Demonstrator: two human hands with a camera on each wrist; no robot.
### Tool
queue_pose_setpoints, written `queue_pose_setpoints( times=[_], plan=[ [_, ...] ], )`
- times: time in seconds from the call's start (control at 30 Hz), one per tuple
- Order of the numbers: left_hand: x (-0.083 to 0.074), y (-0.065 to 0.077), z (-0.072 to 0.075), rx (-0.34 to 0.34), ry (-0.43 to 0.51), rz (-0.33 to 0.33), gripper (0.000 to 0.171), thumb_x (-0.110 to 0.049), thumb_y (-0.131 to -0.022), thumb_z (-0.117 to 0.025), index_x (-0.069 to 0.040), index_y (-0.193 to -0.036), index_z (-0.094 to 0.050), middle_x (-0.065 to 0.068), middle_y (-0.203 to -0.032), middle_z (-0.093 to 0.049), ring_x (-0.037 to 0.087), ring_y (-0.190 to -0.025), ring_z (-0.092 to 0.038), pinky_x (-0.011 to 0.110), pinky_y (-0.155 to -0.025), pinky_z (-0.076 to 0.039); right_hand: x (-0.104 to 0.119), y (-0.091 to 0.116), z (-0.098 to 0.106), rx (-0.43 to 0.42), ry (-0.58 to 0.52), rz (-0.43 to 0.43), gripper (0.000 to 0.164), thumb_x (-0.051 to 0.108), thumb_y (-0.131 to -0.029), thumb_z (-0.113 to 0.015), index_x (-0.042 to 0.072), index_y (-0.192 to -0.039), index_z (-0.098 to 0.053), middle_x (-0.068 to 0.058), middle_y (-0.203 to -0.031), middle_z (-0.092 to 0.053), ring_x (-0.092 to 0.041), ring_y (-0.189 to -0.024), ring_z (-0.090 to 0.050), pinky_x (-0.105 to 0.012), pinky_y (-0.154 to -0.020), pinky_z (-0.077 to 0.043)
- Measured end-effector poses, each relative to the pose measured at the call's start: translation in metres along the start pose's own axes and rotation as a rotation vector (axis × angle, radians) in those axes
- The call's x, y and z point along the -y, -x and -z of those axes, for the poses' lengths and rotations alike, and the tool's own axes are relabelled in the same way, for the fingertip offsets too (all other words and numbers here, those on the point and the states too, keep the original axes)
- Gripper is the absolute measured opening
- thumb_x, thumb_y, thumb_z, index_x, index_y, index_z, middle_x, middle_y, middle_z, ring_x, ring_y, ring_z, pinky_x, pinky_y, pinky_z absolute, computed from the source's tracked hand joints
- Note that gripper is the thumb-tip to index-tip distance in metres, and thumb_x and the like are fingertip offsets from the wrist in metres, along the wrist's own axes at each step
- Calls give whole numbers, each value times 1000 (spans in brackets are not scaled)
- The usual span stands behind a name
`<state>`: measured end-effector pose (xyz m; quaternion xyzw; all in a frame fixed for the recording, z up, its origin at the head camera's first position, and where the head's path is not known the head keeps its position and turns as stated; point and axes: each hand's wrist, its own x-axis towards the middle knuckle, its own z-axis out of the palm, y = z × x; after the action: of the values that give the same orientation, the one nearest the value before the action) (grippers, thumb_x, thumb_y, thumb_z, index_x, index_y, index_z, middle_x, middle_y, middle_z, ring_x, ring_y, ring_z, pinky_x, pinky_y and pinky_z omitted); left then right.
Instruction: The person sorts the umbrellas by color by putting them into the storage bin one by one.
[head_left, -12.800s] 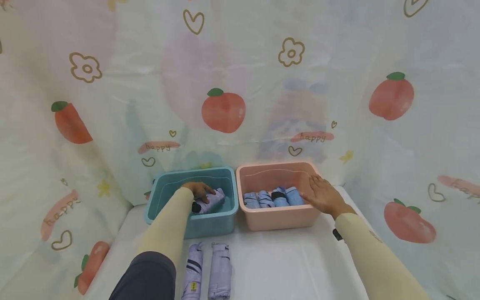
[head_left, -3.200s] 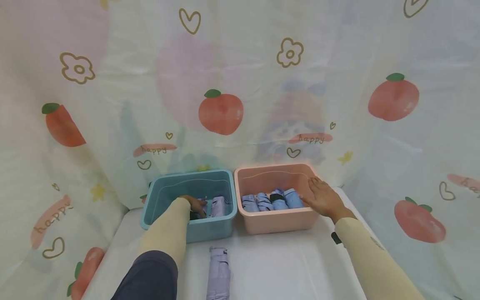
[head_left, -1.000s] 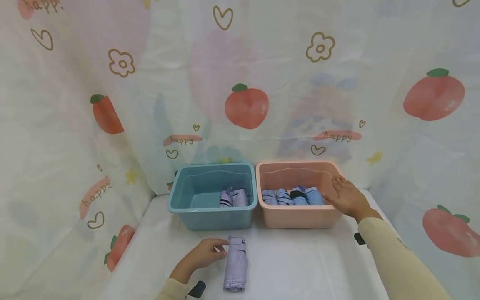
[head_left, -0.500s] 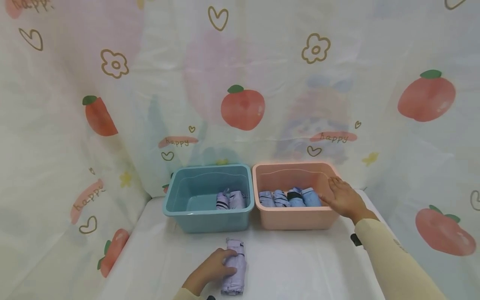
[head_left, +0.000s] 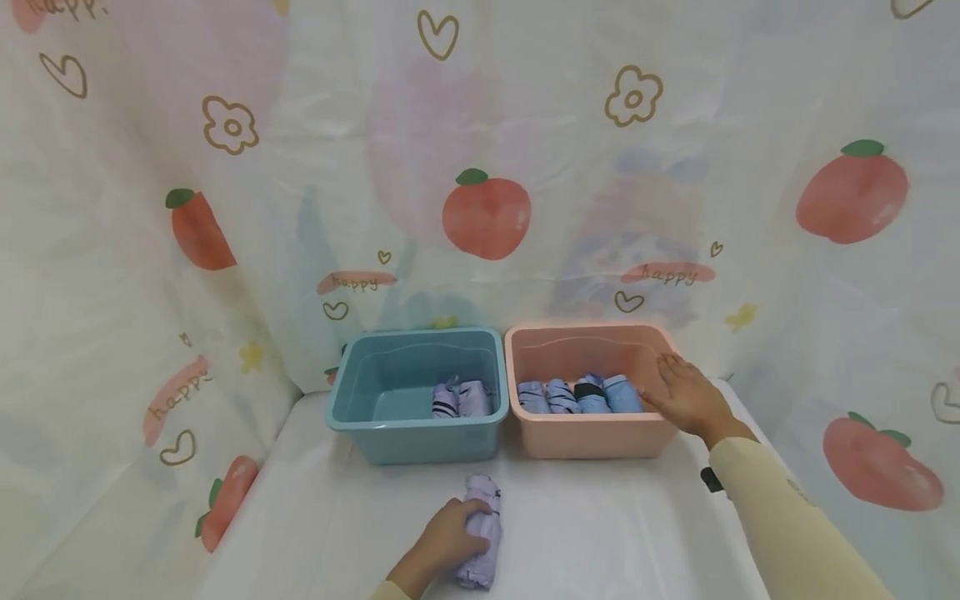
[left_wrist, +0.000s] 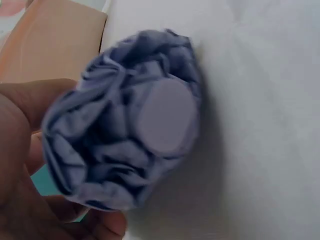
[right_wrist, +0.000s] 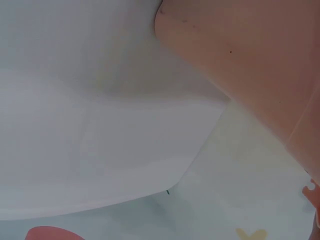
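Note:
My left hand [head_left: 448, 537] grips a lavender folded umbrella [head_left: 482, 533] at the front of the table. Its bunched fabric and round end cap [left_wrist: 167, 116] face the left wrist camera, with thumb and fingers curled round the side. Whether it is clear of the table I cannot tell. My right hand [head_left: 693, 398] rests with straight fingers on the right rim of the pink bin [head_left: 600, 437]. Several blue folded umbrellas [head_left: 592, 395] lie side by side in that bin. The teal bin [head_left: 420, 442] holds two lavender umbrellas [head_left: 474, 400] at its right side.
Both bins stand next to each other at the back of the white table [head_left: 600, 517], against a printed curtain [head_left: 480, 125]. The pink bin's outer wall [right_wrist: 240, 65] fills the upper right of the right wrist view.
Earlier my left hand laid lavender umbrellas in the teal bin. It then came back to the one on the table, took hold of it and shifted it slightly right. The right hand stayed.

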<state>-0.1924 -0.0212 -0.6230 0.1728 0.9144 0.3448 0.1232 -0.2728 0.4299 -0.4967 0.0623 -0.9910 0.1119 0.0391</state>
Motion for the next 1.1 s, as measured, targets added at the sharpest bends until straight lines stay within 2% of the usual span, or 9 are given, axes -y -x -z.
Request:
queue_pose_setpoints(
  times=[0.1, 0.17, 0.37, 0.5, 0.57, 0.67, 0.77, 0.93, 1.1],
  plan=[
    [-5, 2, 2, 4, -93, -8, 48, -30, -66, -82, -24, -113, -71, -2, -92, -56, 18, -80, -53, 44, -75, -48, 1, 0, -6, -7, 0, 2, 93, 62, -98, -36, -15, -147, -19, -32, -154, -18, -46, -142, -12, -59, -112, -12],
    [-9, 5, 4, 3, -122, -20, 48, -30, -66, -82, -23, -113, -72, -4, -89, -56, 15, -78, -51, 41, -73, -47, 2, 1, -8, -3, 5, -5, 94, 64, -97, -34, -15, -147, -19, -32, -154, -18, -46, -142, -12, -58, -112, -11],
    [-13, 8, 11, 16, -90, -36, 52, -28, -68, -84, -23, -118, -71, -4, -92, -55, 14, -79, -51, 41, -75, -48, 0, 0, -4, -13, 25, 5, 93, 62, -98, -35, -15, -147, -20, -32, -154, -19, -46, -143, -12, -57, -113, -11],
    [-11, 8, 28, 40, -79, -28, 54, -26, -70, -84, -25, -121, -70, -3, -98, -57, 14, -84, -52, 43, -79, -49, 0, -1, -1, -16, 20, 6, 94, 63, -97, -34, -15, -147, -20, -32, -154, -19, -46, -143, -12, -57, -113, -11],
    [-10, 9, 43, 59, -70, -20, 53, -26, -72, -84, -26, -123, -69, -1, -103, -57, 16, -87, -53, 45, -79, -49, 1, -1, 0, -15, 18, 5, 95, 64, -97, -33, -15, -147, -20, -32, -154, -19, -46, -143, -11, -57, -113, -11],
    [-7, 13, 74, 76, -63, -44, 53, -26, -75, -82, -29, -125, -68, 3, -113, -56, 19, -93, -53, 48, -81, -50, 2, 0, -1, -18, 18, 9, 94, 64, -97, -33, -15, -147, -21, -31, -154, -20, -46, -142, -12, -57, -113, -11],
    [-7, 16, 111, 71, -88, -102, 52, -26, -78, -81, -33, -127, -67, 3, -122, -54, 20, -101, -52, 49, -85, -50, 1, 1, -1, -18, 22, 14, 93, 63, -97, -33, -15, -147, -22, -31, -154, -20, -46, -142, -13, -57, -113, -11],
    [-16, 20, 168, 57, -131, -233, 53, -20, -79, -81, -29, -129, -66, 3, -122, -52, 20, -105, -50, 45, -85, -49, 2, 2, 0, -17, 20, 5, 93, 63, -97, -34, -14, -147, -22, -31, -154, -20, -46, -142, -13, -57, -113, -11],
    [-27, 19, 208, 24, -165, -292, 55, -16, -80, -81, -26, -131, -65, 2, -121, -50, 20, -100, -51, 40, -77, -51, 4, 2, 1, -10, 19, -13, 95, 66, -96, -33, -14, -147, -21, -31, -154, -19, -46, -142, -12, -58, -112, -11]
  ],
)
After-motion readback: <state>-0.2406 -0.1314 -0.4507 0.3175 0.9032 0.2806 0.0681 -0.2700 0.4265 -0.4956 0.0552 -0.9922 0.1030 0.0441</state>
